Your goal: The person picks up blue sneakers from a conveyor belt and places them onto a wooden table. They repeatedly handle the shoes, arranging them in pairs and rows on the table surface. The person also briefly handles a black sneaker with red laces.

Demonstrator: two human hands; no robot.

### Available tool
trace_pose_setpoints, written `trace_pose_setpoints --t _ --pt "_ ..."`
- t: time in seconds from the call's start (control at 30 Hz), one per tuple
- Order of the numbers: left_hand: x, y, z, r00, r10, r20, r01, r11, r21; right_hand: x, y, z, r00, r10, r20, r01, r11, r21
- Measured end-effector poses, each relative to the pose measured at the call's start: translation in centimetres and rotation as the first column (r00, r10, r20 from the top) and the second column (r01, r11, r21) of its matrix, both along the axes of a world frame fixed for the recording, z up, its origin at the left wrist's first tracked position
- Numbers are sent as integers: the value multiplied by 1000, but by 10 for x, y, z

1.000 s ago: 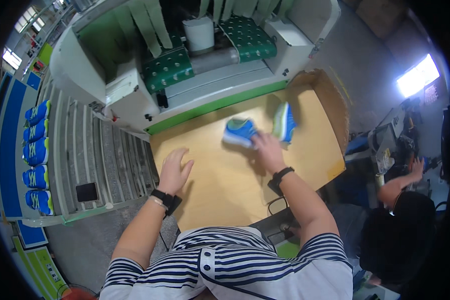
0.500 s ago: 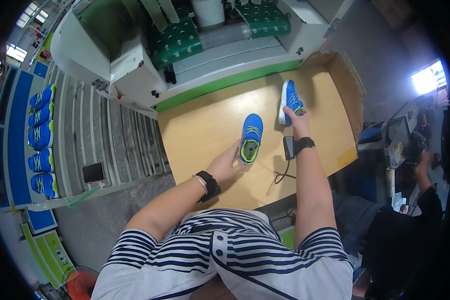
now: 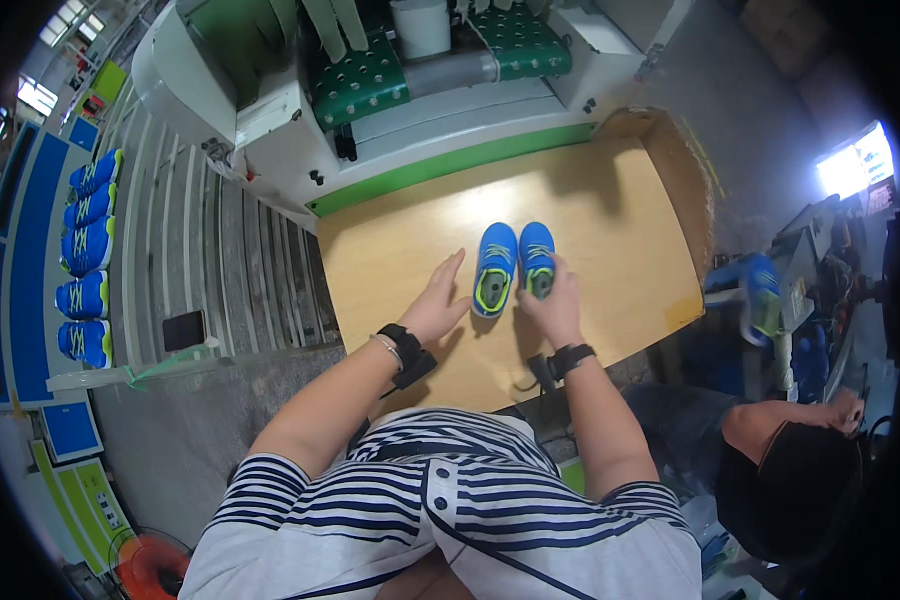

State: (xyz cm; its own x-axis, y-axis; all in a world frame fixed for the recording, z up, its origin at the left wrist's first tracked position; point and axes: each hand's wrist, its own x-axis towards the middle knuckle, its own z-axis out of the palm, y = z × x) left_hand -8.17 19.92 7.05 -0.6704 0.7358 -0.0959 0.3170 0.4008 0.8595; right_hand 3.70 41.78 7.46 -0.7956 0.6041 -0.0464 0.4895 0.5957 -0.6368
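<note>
Two blue sneakers with lime-green linings stand side by side on the pale wooden table, toes pointing away from me. Just left of the left sneaker [image 3: 494, 262], my left hand [image 3: 438, 307] is open, with thumb and fingers apart and nothing held. My right hand [image 3: 555, 308] grips the right sneaker [image 3: 536, 243] at its heel end, which the fingers partly cover. Both wrists carry dark straps with small black boxes.
Beyond the wooden table [image 3: 400, 225] stands a machine with a perforated green belt [image 3: 530, 45]. Several blue sneakers [image 3: 88, 245] line a rack at left, near a dark phone-like slab [image 3: 184, 331]. A cardboard wall [image 3: 675, 170] edges the right side. A co-worker [image 3: 800, 480] sits at right near a blurred blue shoe [image 3: 763, 300].
My right hand has brought the right sneaker left and nearer, down beside the other one. My left hand has come off the left sneaker. A blurred shoe now appears by the co-worker.
</note>
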Motion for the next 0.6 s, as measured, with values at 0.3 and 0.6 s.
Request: trace_pose_setpoints --t 0.3,0.6 --pt "37 -52 10 943 234 236 -211 970 -120 -5 -78 1 966 242 -94 -257 944 -209" --pt "23 -123 30 905 333 266 -296 940 -169 -96 -35 39 951 243 -190 -197 952 234"
